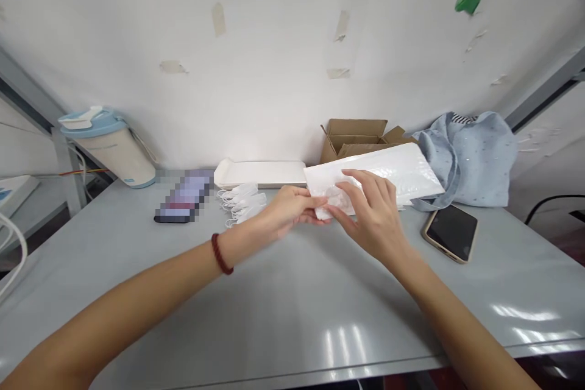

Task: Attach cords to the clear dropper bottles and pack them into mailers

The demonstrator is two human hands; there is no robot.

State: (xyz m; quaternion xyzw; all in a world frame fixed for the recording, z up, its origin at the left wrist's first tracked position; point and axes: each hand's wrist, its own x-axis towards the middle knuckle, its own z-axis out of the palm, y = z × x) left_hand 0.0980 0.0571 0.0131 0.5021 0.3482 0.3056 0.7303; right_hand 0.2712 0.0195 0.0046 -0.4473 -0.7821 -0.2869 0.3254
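A white glossy packet (388, 170) is held at a slant above the grey table, its right end raised in front of a cardboard box. My left hand (292, 210) pinches the packet's lower left corner, with the thumb on top and the fingers beneath. My right hand (372, 210) is over the packet's left part, fingers curved and apart, its thumb touching near the corner beside the left thumb. A small clear, crinkled piece (338, 196) lies between the hands at the packet. Several small white bundles with looped strings (242, 202) lie left of my left hand.
A white tray (267, 172) and an open cardboard box (356, 131) stand by the wall. On the left are a tumbler (114, 149) and a blurred phone (185, 195); on the right, a blue bag (479, 161) and a dark-screened phone (452, 233).
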